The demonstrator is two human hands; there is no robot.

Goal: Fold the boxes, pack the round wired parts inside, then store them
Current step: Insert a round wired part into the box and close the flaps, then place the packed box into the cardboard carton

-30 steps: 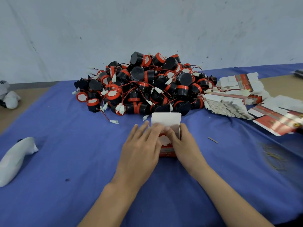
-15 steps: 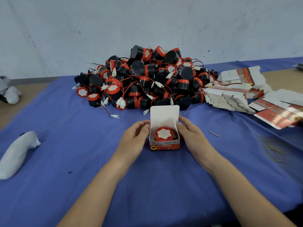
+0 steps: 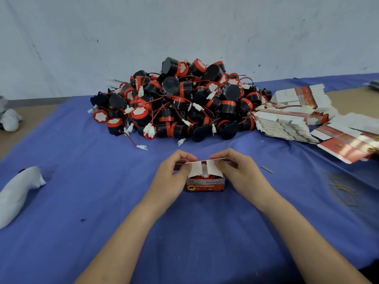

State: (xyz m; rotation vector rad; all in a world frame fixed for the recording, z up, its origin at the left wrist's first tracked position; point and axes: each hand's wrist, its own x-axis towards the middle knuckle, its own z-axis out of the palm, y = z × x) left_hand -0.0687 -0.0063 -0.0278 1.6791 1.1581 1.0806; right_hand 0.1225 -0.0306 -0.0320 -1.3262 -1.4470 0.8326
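Fingers of your left hand [image 3: 174, 173] curl onto the left side flap [image 3: 194, 170] of the red box [image 3: 205, 185]. Your right hand [image 3: 236, 171] pinches the right side flap [image 3: 212, 168] likewise. Both flaps lean inward over the opening, with a narrow gap between them. Under the flaps, inside the box, a round red-topped part [image 3: 202, 177] shows partly. The box stands upright on the blue cloth [image 3: 102, 181], between your hands. Just beyond your fingertips lies the pile of wired parts [image 3: 184, 103], black and red. Beyond and right of your right hand sit the flat unfolded boxes [image 3: 287, 125]. Near that hand's right are a thin strip [image 3: 266, 169], then loose rubber bands [image 3: 340, 189]. Well left of your left hand lies a white object [image 3: 18, 190].
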